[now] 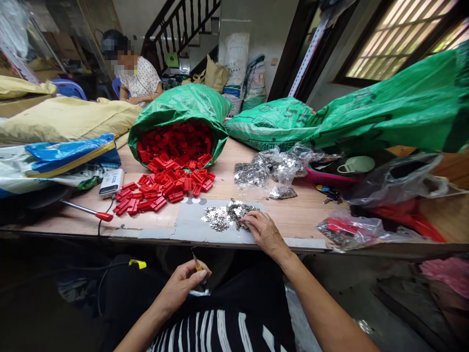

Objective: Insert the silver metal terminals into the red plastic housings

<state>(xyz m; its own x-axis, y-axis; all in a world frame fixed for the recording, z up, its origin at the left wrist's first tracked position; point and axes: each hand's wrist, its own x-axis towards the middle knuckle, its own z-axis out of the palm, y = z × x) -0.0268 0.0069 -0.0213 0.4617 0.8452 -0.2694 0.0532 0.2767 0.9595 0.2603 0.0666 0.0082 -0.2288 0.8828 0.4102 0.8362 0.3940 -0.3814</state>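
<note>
Wooden desk (293,217) is covered with red plastic blocks (164,188). Small shiny metal bits (225,215) are touched by the right hand (266,232), fingers curled. A thin yellow-banded tool (197,265) is pinched by the left hand (183,283).

Daylight enters through the slatted window (399,36) far up and right of the right hand (266,232), brightening the tabletop (293,215); below the left hand (183,283) everything sinks into deep shadow; edges bow with wide-angle distortion, corners soft
</note>
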